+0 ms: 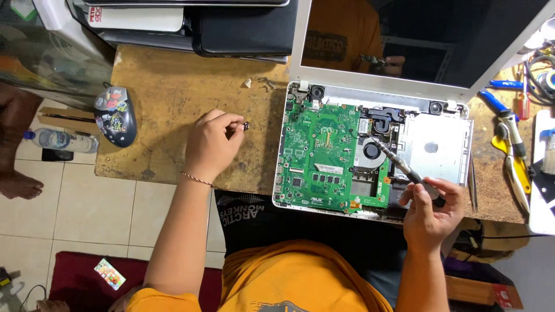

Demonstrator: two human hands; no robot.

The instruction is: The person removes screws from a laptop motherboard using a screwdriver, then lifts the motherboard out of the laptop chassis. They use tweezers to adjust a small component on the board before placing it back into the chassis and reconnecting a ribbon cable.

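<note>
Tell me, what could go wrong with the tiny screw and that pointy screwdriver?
1. The left hand pinches a tiny screw over the bare wooden table; if dropped, it might roll off and get lost.
2. The right hand holds the screwdriver, whose tip sits by the fan and green circuit board; a slip could scratch them.

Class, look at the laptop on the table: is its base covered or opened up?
Opened up: the laptop shows its bare green board and fan.
</note>
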